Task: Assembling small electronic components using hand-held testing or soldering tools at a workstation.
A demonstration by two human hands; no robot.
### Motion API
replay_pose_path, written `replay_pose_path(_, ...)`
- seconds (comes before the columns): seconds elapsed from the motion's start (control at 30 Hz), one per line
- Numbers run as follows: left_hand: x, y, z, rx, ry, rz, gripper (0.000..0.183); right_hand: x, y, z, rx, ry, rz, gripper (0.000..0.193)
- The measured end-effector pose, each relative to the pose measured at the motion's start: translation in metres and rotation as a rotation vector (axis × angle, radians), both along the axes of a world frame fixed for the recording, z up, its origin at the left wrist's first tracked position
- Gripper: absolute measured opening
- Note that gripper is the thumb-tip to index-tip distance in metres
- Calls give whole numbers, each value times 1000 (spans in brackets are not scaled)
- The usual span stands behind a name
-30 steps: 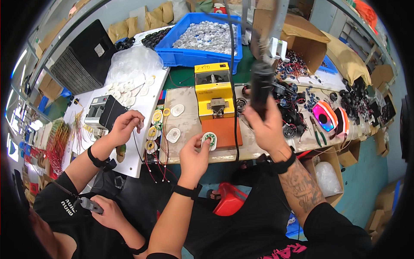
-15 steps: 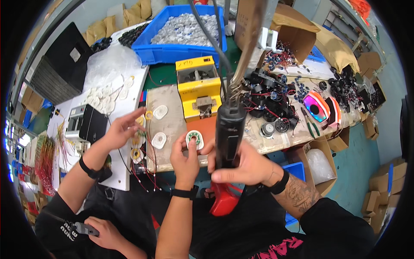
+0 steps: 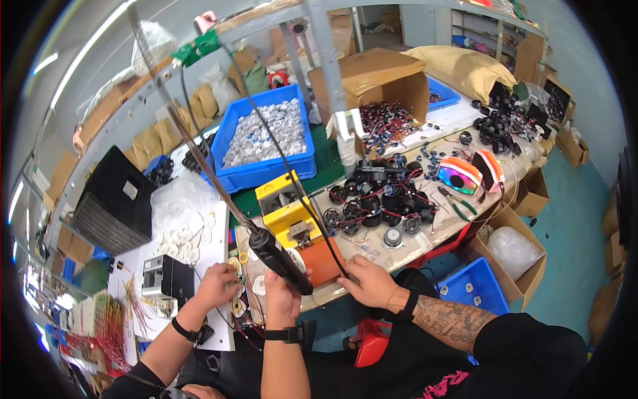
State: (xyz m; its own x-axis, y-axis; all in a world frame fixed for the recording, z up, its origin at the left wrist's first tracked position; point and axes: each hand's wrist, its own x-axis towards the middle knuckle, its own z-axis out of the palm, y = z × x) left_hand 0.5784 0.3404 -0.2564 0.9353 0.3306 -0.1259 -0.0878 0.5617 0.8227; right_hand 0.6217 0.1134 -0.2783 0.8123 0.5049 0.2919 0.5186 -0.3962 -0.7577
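A black electric screwdriver (image 3: 269, 249) hangs aslant on a metal spring, in front of my left hand (image 3: 284, 299). That hand is closed on a round white plastic part (image 3: 298, 258), which the screwdriver largely covers. My right hand (image 3: 371, 284) is at the bench's front edge, its fingers pinched at the lower end of a black cable (image 3: 316, 216). Just beyond my hands is an orange-brown pad (image 3: 323, 262), and behind it a yellow fixture (image 3: 286, 211). To my left, a co-worker's hand (image 3: 216, 286) works over small yellow-and-white rings.
A blue bin (image 3: 302, 163) of small white parts stands at the back. Black speakers with wires (image 3: 382, 199) are piled right of the fixture, with pliers (image 3: 458, 203) and a lit speaker housing (image 3: 460, 177) beyond. Below are a blue crate (image 3: 473, 286) and a red stool (image 3: 372, 342).
My right hand has let go of the screwdriver and moved right, to the cable. The screwdriver has swung left and tilted. The view has shifted; the co-worker's hand has come down to the rings.
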Motion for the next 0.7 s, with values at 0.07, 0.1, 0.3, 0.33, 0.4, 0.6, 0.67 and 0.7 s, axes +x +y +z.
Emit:
replay_pose_path(0.07, 0, 0, -4, -10, 3, -22, 26, 3, -19, -2, 47, 0, 43, 21)
replay_pose_path(0.1, -2, -2, -5, -34, 17, -33, 26, -1, -33, -5, 81, 9, 97, 23)
replay_pose_path(0.3, -24, -13, 17, -2, 84, 23, 48, -42, -126, -80, 80, 389, 100, 20)
replay_pose_path(0.33, -11, -22, 21, -4, 92, -27, 48, -50, -149, -96, 73, 332, 46, 18)
replay_pose_path(0.4, -25, -17, 22, 8, 96, 6, 48, -51, -165, -110, 27, 271, 30, 17)
replay_pose_path(0.6, -38, -12, 10, -4, 99, 40, 38, -35, -192, -59, 7, 69, -124, 17)
replay_pose_path(0.67, -41, -14, 11, 2, 91, 38, 31, -19, -207, -46, 47, 57, -183, 16)
replay_pose_path(0.7, -41, -15, 13, -1, 106, 31, 31, -10, -215, -43, 77, -14, -233, 15)
